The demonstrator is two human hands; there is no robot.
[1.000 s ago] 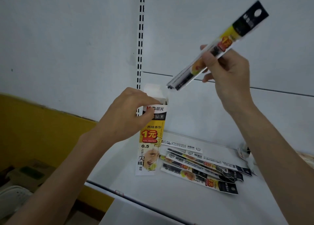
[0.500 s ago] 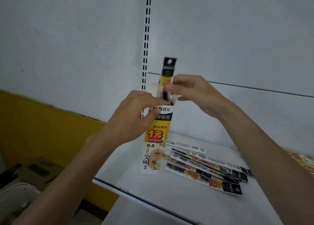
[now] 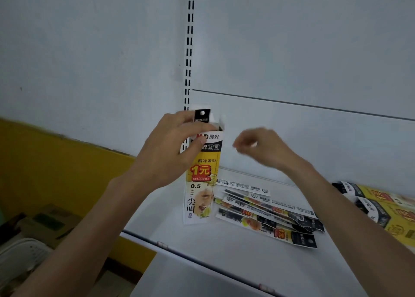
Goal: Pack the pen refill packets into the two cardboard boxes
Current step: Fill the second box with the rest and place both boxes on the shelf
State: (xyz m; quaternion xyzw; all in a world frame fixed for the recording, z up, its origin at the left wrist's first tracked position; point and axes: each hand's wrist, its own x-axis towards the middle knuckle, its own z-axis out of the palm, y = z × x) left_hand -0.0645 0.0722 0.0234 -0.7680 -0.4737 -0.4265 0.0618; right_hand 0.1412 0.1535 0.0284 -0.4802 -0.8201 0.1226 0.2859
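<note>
The cardboard box (image 3: 203,175) stands upright on the white shelf (image 3: 224,258), its top flap open. One packet (image 3: 202,116) sits inside it, only the black header with the hanging hole showing above the mouth. How many more are inside is hidden by the box wall.

The left hand (image 3: 166,153) grips the box near its top, thumb pressed across the printed front and fingers curled round the far side, next to the packet's header. The right hand (image 3: 258,147) hangs in the air just right of the box, apart from it. It is blurred, but its fingers look loosely curled with nothing in them.

Just beside the foot of the box, to its right, the loose packets (image 3: 265,216) lie fanned and overlapping on the shelf, several of them, not yet packed. At the right edge lie more boxes (image 3: 381,207) with the same yellow and black print, on their sides. Whether they hold anything cannot be told.

By my judgement the task is under way but well short of done: at least one packet is in this box, the whole fan is left to go in, and the second box appears untouched. The free right hand is well placed to fetch the next packet.
</note>
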